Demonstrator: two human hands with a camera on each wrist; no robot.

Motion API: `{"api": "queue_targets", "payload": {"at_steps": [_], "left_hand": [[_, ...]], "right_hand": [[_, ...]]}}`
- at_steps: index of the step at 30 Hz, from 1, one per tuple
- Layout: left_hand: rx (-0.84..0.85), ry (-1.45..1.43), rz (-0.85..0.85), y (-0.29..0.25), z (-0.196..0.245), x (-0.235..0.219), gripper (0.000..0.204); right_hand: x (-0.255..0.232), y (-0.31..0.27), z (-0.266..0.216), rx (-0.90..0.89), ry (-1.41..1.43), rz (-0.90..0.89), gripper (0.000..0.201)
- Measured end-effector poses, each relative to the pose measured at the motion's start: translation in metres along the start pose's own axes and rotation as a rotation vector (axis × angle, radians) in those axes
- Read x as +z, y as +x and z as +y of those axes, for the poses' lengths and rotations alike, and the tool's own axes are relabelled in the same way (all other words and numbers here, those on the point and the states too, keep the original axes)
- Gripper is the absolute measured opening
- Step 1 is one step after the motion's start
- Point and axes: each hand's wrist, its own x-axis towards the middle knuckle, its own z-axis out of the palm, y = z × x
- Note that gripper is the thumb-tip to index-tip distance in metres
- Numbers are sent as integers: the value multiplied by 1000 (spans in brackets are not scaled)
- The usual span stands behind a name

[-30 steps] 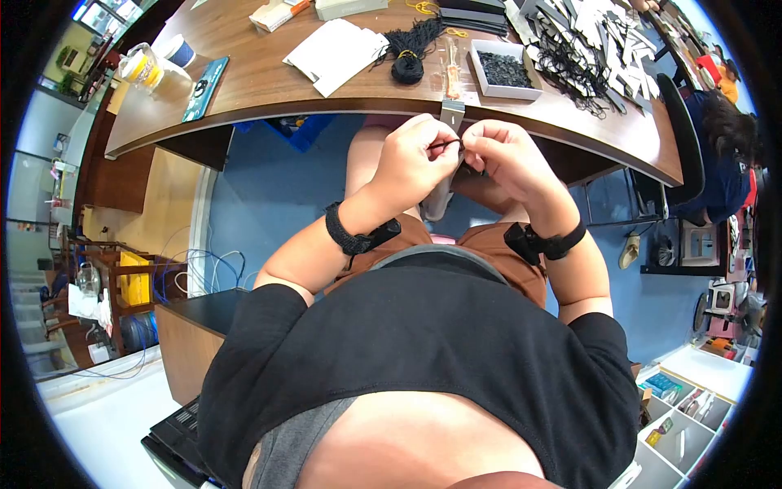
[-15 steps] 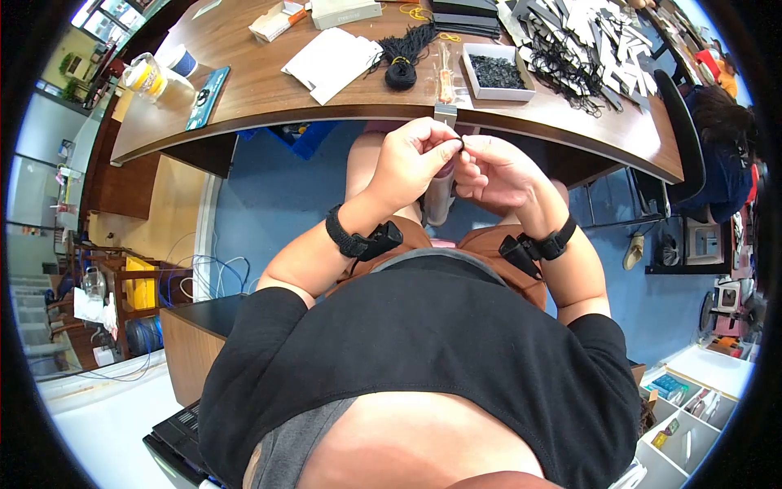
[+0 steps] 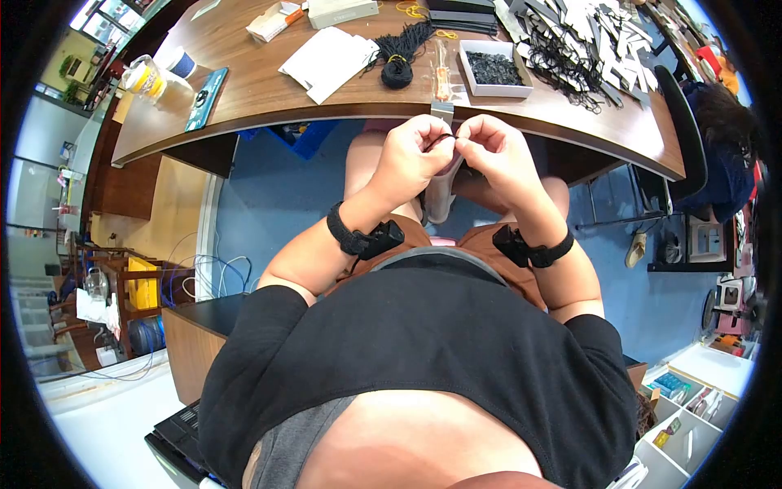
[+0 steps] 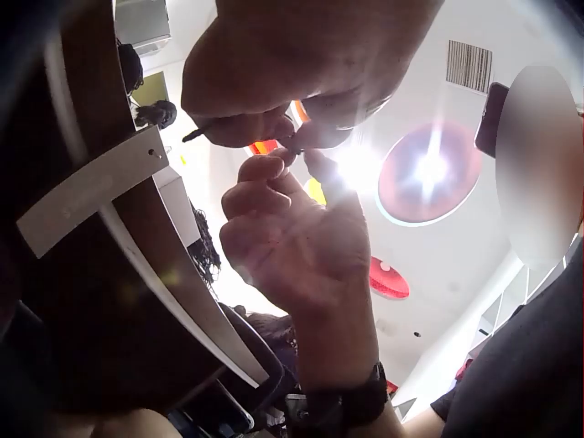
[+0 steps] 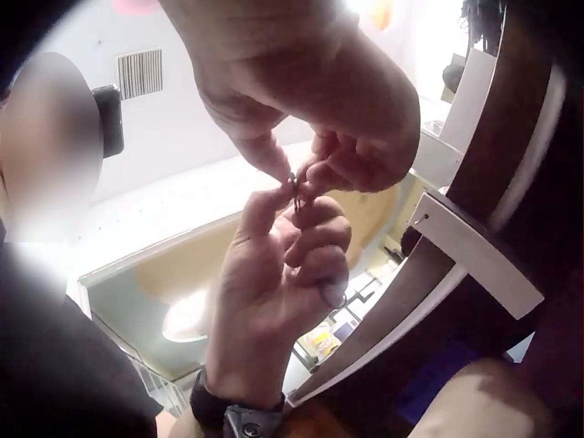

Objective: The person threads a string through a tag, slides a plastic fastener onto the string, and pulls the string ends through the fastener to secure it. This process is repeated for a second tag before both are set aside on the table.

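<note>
A thin black cord point(image 5: 297, 196) is pinched between the fingertips of both hands, just off the table's front edge. The left hand point(image 3: 411, 161) grips it with curled fingers and thumb; in the right wrist view a loop of cord point(image 5: 333, 294) hangs by the left hand's lower fingers. The right hand point(image 3: 498, 156) pinches with thumb and forefinger, its tips meeting the left hand's. In the left wrist view a dark cord end point(image 4: 192, 136) sticks out beside the left hand point(image 4: 301, 73). Fingers hide most of the cord.
On the table point(image 3: 244, 77) lie a white sheet point(image 3: 330, 63), a black cord bundle point(image 3: 397, 72), a white box of small black pieces point(image 3: 495, 68) and a pile of strips and cords point(image 3: 586, 57). A metal plate point(image 3: 442, 107) juts from the edge; a jug point(image 3: 147, 81) stands left.
The right hand has turned and its lower fingers, spread half a second ago, are curled in more. The fingertips have shifted slightly left. The table view moved a little with the head.
</note>
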Motion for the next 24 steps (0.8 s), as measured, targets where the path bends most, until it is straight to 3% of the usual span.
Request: {"api": "queue_targets", "payload": {"at_steps": [3,6,9,13,17,21,24], "left_hand": [[-160,-164,-30,0,10,0,8],[-371,-651,-214,8,5,-11,8],[-397,-695,-165,9,11,-9,9],[-393,-680,-155,9,13,-10,8],[-362,-671,-117,8,15,-8,8],[-353,-648,-118,6,14,-9,8],[-338,-648,-127,6,13,-9,8]], "right_hand": [[-4,3,6,-11,-64,-7,8],[1,4,6,-51,-40,41,6],[17,-4,4,-240,-194,178,7],[20,-9,7,-470,-537,191,11],[24,-10,10,-366,-202,286,10],[23,-6,-4,-619,-659,289,15],[25,-6,-6,-600,-740,292,18]]}}
